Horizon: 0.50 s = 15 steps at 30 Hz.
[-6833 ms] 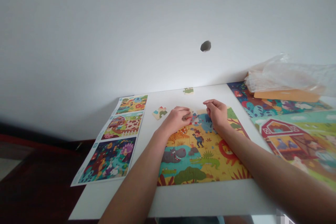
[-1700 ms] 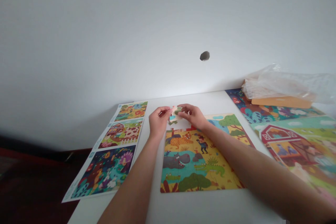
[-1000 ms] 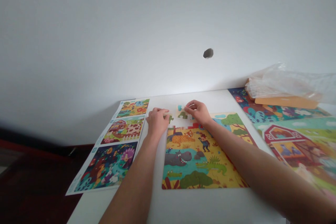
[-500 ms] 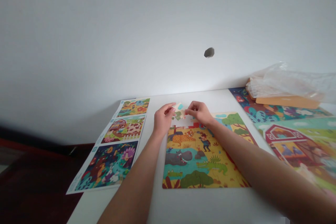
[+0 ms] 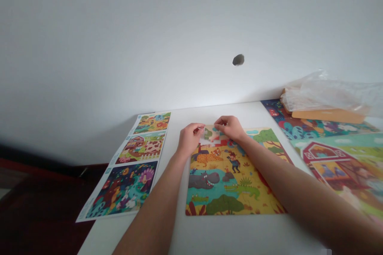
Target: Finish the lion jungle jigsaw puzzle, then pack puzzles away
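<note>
A jigsaw puzzle (image 5: 221,179) of safari animals lies on the white table, with a hippo, a leopard and crocodiles on it. At its far left part is a gap where the white table shows. Over this gap is a pale puzzle piece (image 5: 208,133) with green on it, partly covered by fingers. My left hand (image 5: 189,139) is closed, thumb and forefinger pinched at the piece's left edge. On the other side my right hand (image 5: 229,127) pinches the piece's upper right edge, its wrist above the puzzle. Whether the piece touches its neighbours I cannot tell.
To the left lies a printed sheet (image 5: 140,157) with three pictures. A farm puzzle (image 5: 335,167) is at the right. Behind it, a dark forest puzzle (image 5: 287,121) lies under a brown box (image 5: 327,115) and clear plastic bag (image 5: 323,91). The wall (image 5: 179,48) rises behind.
The puzzle piece has come down and right, from being raised and tilted to low over the gap. My left hand moved slightly right and down with it; my right hand shifted slightly.
</note>
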### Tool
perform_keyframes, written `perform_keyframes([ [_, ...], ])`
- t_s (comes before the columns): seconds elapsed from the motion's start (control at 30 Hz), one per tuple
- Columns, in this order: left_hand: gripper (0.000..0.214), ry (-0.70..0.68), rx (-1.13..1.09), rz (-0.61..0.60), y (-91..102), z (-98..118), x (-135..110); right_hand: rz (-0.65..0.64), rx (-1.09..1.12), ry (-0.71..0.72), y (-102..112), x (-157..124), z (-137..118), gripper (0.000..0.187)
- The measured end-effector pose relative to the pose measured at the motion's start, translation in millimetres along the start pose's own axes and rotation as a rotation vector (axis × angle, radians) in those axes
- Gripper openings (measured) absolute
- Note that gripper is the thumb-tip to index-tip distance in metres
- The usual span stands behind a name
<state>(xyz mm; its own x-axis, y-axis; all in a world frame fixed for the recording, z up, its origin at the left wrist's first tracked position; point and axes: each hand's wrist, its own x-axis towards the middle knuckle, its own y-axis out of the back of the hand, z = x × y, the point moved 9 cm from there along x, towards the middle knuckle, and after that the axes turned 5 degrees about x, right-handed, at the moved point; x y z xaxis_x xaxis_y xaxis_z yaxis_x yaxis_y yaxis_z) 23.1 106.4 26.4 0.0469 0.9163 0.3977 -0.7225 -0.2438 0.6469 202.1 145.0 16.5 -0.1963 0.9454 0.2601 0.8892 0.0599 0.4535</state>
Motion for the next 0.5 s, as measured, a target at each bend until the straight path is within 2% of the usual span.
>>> perform_keyframes([
  [0.2, 0.019, -0.113, 0.159, -0.101, -8.7, 12.9, -3.1, -0.049, -0.231, -0.024, -1.3, -1.5, -4.7, 0.015],
  [0.37, 0.019, -0.093, 0.222, -0.144, -13.0, 10.1, -4.6, -0.059, -0.430, -0.023, -3.7, -1.9, -5.2, 0.015],
  [0.5, 0.020, -0.064, 0.213, -0.187, -15.0, 10.0, -6.0, -0.071, -0.488, -0.021, -6.1, -2.1, -4.2, 0.017],
])
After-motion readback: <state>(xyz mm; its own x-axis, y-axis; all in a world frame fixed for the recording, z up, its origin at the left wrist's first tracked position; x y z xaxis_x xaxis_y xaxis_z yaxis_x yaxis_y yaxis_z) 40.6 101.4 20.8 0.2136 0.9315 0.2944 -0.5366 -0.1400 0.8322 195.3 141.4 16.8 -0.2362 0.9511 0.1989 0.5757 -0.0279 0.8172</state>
